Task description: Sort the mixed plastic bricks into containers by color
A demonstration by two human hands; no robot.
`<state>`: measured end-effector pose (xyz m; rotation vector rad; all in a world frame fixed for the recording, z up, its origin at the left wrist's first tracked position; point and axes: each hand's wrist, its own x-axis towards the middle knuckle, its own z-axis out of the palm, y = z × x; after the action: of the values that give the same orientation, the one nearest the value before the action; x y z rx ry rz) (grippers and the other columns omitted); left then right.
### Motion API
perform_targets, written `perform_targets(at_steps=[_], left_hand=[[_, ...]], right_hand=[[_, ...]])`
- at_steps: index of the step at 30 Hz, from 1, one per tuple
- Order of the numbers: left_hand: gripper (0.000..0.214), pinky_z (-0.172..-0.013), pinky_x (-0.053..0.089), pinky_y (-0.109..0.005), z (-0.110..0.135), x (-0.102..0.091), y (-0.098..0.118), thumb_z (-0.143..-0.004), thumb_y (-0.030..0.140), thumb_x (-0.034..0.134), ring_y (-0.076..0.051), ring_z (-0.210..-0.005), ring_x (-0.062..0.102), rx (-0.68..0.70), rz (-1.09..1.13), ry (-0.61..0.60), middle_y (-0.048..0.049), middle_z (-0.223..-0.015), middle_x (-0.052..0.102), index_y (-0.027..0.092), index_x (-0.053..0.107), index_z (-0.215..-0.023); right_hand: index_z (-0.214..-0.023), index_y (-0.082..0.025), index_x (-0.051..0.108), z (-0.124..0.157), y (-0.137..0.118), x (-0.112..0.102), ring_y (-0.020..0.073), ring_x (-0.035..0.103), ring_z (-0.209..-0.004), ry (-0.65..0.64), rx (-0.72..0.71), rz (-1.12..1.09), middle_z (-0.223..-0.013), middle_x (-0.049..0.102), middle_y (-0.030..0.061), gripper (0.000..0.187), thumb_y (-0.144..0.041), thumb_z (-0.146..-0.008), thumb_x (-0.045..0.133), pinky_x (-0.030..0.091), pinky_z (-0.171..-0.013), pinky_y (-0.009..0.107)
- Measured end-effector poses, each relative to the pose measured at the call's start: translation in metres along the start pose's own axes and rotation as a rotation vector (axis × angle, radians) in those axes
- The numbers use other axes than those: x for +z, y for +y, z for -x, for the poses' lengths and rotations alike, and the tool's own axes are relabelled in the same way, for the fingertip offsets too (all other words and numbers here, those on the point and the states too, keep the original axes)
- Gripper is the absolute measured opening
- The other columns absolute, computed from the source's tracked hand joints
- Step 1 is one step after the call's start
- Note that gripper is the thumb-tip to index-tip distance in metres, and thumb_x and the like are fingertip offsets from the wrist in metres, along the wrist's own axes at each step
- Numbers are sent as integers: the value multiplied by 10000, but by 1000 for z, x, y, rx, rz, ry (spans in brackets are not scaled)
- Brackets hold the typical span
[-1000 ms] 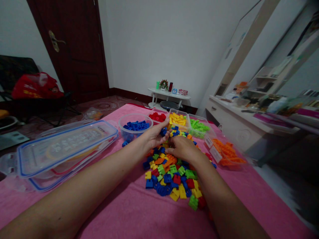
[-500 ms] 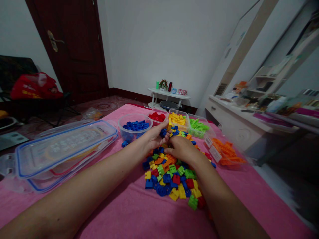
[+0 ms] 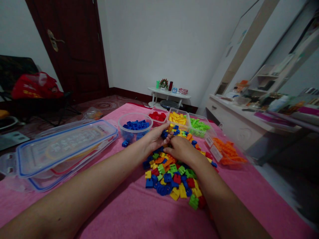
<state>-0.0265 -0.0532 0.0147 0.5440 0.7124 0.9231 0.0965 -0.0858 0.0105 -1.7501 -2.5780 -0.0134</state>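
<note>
My left hand [image 3: 156,138] is over the far part of a pile of mixed building blocks [image 3: 171,169], palm turned toward the right. Its fingers are curled round blue building blocks [image 3: 164,134]. Right beside it, my right hand [image 3: 181,148] is bent down over the pile with its back to me. Its thumb points left and the fingertips are close to the left hand. Whatever those fingers hold is hidden behind the hand. Blue, yellow, red, green and orange blocks lie loose under and in front of both hands.
Beyond the pile stand a round tub [image 3: 135,132] of blue blocks and boxes of red [image 3: 157,116], yellow [image 3: 178,118] and green blocks [image 3: 198,125]. An orange-block box [image 3: 228,152] is at right. Stacked clear lids [image 3: 67,146] lie left on the pink cloth [image 3: 119,212].
Both hands stay nearly in place, close together over the pile. The left hand still has the blue blocks; the fingers shift only slightly.
</note>
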Motion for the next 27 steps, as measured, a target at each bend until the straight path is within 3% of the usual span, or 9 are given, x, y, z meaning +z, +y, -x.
perform_targets(at_steps=[27], left_hand=[[212,-321,335,-106,-2,-2,-2,-841,318,551,-53,-384,456,46,-46,20,-32,-575,566,146,496,-730]], right_hand=[[-953,-175,622,-1,-8,9,228,631,-889,57,23,-1,-979,673,92,265,-376,-810,528,427,-721,288]])
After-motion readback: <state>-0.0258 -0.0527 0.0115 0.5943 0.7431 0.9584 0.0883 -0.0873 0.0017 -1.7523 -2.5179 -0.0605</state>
